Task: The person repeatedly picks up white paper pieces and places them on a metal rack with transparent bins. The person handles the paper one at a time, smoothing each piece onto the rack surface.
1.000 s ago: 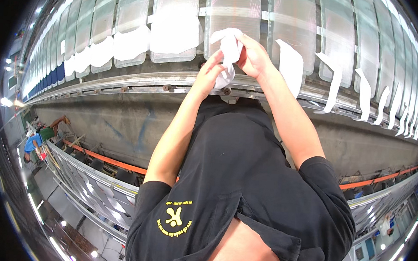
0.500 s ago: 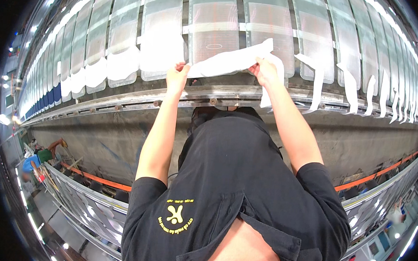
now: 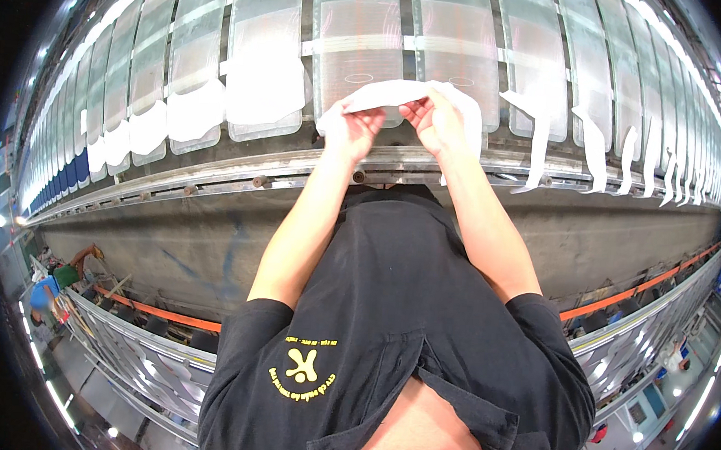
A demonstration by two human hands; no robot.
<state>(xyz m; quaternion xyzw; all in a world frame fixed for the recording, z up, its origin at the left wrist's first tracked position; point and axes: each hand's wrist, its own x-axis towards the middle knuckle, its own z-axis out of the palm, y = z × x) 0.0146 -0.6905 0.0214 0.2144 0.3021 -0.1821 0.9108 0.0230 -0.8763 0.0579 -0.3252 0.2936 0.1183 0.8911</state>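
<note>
A white fabric piece arches between my two hands, above the ends of two flat, glassy printing boards. My left hand pinches its left end, fingers curled and pointing inward. Close by on the right, my right hand has its thumb and fingers closed on the cloth's upper edge. Part of the cloth drops behind the right hand and over the board's end. Just left of my hands, a smooth white fabric panel lies flat on the neighbouring board.
Long rows of boards curve away both ways, with white panels on the left and loose white strips hanging on the right. A metal rail runs along the near side. Behind me stand an orange bar and another rack; a person is at lower left.
My left hand has moved right, toward my right hand. The cloth, stretched out before, now bunches into an arch, and my right hand has shifted slightly left.
</note>
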